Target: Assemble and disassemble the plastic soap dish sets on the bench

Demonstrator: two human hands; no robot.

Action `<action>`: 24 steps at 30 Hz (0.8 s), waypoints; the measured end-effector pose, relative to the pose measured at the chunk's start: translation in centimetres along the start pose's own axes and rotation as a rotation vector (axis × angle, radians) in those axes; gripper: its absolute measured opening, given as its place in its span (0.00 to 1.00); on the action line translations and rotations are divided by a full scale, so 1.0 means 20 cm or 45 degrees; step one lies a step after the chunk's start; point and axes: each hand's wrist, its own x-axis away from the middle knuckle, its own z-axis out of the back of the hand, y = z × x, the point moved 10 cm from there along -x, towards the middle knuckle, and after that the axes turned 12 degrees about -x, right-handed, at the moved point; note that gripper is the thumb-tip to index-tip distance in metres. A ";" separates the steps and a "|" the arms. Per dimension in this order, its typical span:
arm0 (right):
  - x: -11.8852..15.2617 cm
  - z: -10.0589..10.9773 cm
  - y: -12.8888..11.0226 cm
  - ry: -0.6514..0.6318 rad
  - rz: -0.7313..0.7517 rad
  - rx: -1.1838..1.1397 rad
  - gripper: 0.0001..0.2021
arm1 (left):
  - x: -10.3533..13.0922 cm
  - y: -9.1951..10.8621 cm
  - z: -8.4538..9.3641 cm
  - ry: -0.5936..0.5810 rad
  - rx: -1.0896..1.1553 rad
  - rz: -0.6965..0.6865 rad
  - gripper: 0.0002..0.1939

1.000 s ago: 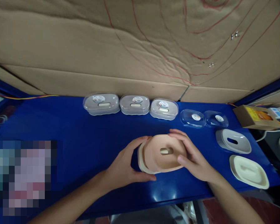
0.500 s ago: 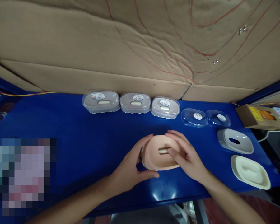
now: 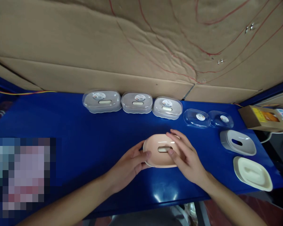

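Note:
A pink oval soap dish [image 3: 159, 160] with a slot in its middle is between my hands, above the blue table. A cream-coloured piece shows through the slot. My left hand [image 3: 133, 160] grips the dish's left end, thumb over the rim and fingers beneath. On the other end, my right hand [image 3: 187, 155] is closed, its thumb inside near the slot and its fingers along the far rim. To the right lie a grey slotted dish [image 3: 246, 147] and a cream oval dish [image 3: 258, 174] with a raised middle.
Three grey lidded soap dishes [image 3: 138, 108] line the back edge, beside two clear lids [image 3: 196, 118]. A cardboard box [image 3: 259, 121] stands at the right end. Behind the blue table [image 3: 61, 125] rises a brown cardboard wall [image 3: 73, 47]. The lower left is pixelated.
My left hand has closed on the left end of the pink dish, its thumb moving from beside the near edge to over the rim. My right hand still holds the other end.

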 end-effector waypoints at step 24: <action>-0.13 0.62 0.14 0.208 0.046 0.657 0.34 | -0.02 0.02 0.05 -0.020 0.130 0.010 0.18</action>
